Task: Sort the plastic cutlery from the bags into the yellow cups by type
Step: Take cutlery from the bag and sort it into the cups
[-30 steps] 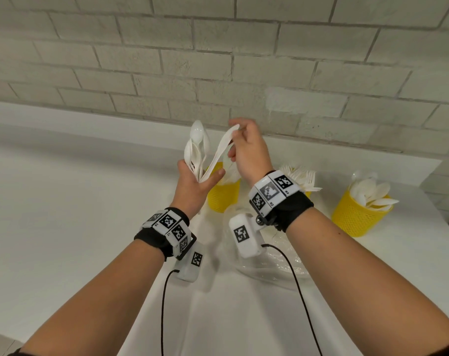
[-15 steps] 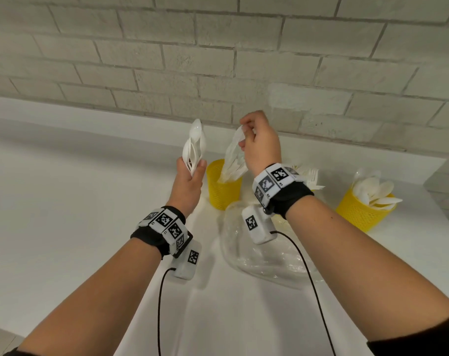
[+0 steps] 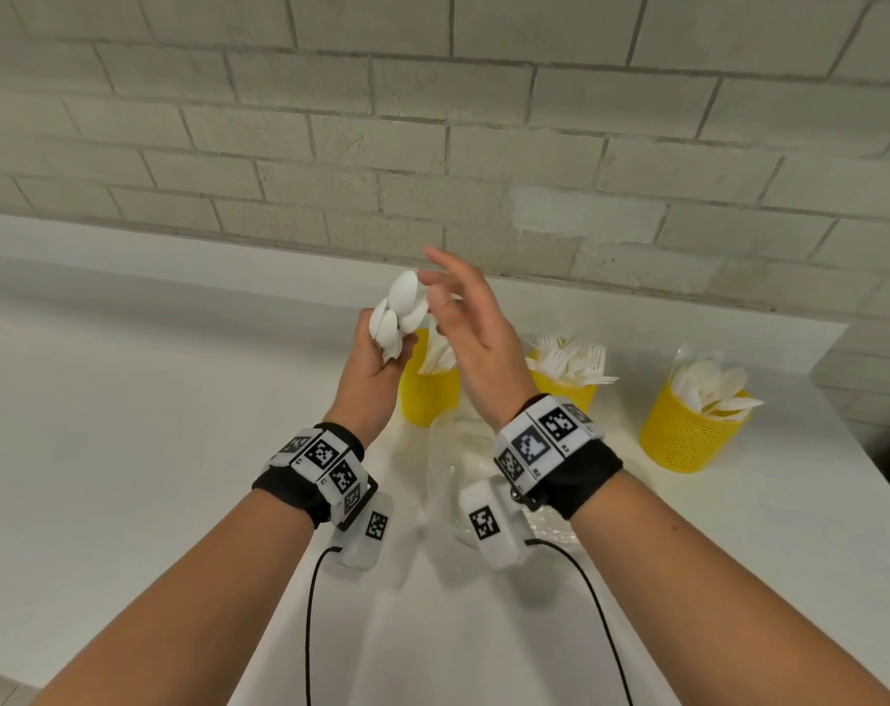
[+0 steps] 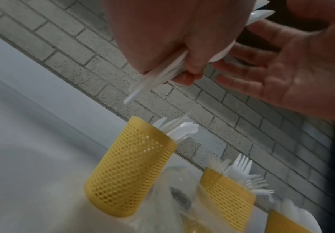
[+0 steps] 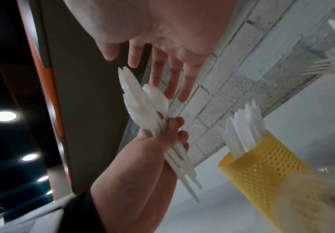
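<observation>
My left hand (image 3: 376, 364) grips a bunch of white plastic spoons (image 3: 399, 310) by their handles, bowls up, above the counter. The handles (image 4: 152, 82) stick out below the fist in the left wrist view. My right hand (image 3: 463, 318) is open, fingers straight, and its fingertips (image 5: 170, 93) reach the spoon bowls (image 5: 140, 104). Three yellow mesh cups stand behind: the left cup (image 3: 425, 394) holds knives (image 5: 244, 130), the middle cup (image 3: 570, 389) holds forks (image 4: 244, 170), the right cup (image 3: 687, 435) holds spoons.
A crumpled clear plastic bag (image 3: 453, 466) lies on the white counter (image 3: 127, 425) in front of the cups, under my right wrist. A grey brick wall (image 3: 432, 145) runs along the back. The counter's right edge falls away past the right cup.
My right hand let go of the knives it held over the left cup, opened, and moved left to the spoons. The left hand kept its hold on the spoon bunch.
</observation>
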A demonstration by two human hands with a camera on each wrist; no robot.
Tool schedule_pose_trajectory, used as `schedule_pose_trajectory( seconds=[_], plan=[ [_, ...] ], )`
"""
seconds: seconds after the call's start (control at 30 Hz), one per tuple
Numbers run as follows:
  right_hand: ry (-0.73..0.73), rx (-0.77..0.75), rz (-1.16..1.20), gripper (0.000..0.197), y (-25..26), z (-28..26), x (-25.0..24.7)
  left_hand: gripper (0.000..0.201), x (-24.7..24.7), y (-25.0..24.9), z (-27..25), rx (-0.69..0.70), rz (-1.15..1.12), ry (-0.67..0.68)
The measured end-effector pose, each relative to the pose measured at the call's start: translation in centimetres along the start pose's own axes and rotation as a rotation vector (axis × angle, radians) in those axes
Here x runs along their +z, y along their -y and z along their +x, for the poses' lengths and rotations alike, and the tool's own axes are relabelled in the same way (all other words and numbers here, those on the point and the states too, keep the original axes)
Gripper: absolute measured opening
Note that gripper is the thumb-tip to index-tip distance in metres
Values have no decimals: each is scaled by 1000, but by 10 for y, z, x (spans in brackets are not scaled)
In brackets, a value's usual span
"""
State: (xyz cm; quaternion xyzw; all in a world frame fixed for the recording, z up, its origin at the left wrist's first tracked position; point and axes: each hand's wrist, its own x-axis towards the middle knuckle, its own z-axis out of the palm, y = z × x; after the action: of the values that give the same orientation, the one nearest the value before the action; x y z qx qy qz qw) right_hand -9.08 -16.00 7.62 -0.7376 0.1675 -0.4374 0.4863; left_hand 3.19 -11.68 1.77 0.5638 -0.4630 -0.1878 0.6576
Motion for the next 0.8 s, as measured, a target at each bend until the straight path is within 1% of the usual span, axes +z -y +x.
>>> schedule_pose_trajectory(
  seconds=[0.07, 0.17, 0.23, 0.33, 0.37, 0.4, 0.43, 0.47, 0.5, 0.53, 0.57, 0.63, 0.67, 0.7, 0.73, 0.8],
  plan=[
    [16, -40, -44, 33, 2, -4, 0, 38, 8, -6, -4, -5, -12, 31],
    [-64, -66, -136, 30, 1, -8, -10, 45, 22, -14, -12, -16, -40, 77],
    [-121, -42, -162, 25, 1, -11, -22, 47, 34, -20, -16, -22, -22, 105],
    [-124, 39, -122, 20, 3, -19, -40, 44, 55, -26, -15, -35, -59, 186],
    [-116, 70, -88, 23, 3, -24, -47, 41, 63, -28, -14, -40, -74, 208],
    [-112, 109, -49, 31, 5, -30, -55, 38, 71, -30, -14, -54, -78, 215],
    [-113, 148, -33, 45, 6, -35, -64, 31, 79, -30, -13, -71, -88, 216],
    [-116, 178, -75, 63, 5, -39, -73, 21, 87, -32, -13, -93, -118, 221],
    [-112, 195, -167, 77, 3, -43, -82, 14, 97, -34, -15, -118, -181, 235],
    [-101, 214, -263, 84, 1, -46, -91, 16, 106, -37, -16, -121, -199, 260],
    [-85, 238, -325, 80, 0, -48, -99, 19, 115, -41, -19, -114, -199, 300],
    [-66, 307, -343, 55, -1, -50, -116, 22, 136, -50, -27, -80, -97, 401],
    [-65, 345, -308, 48, -2, -51, -125, 26, 145, -53, -30, -64, -40, 454],
    [-73, 383, -242, 46, -3, -52, -134, 27, 156, -57, -32, -67, -13, 492],
    [-92, 417, -167, 51, -5, -53, -143, 27, 165, -59, -33, -72, -6, 510],
    [-124, 479, -73, 71, -11, -54, -163, 26, 182, -62, -34, -90, -46, 523]
  ],
)
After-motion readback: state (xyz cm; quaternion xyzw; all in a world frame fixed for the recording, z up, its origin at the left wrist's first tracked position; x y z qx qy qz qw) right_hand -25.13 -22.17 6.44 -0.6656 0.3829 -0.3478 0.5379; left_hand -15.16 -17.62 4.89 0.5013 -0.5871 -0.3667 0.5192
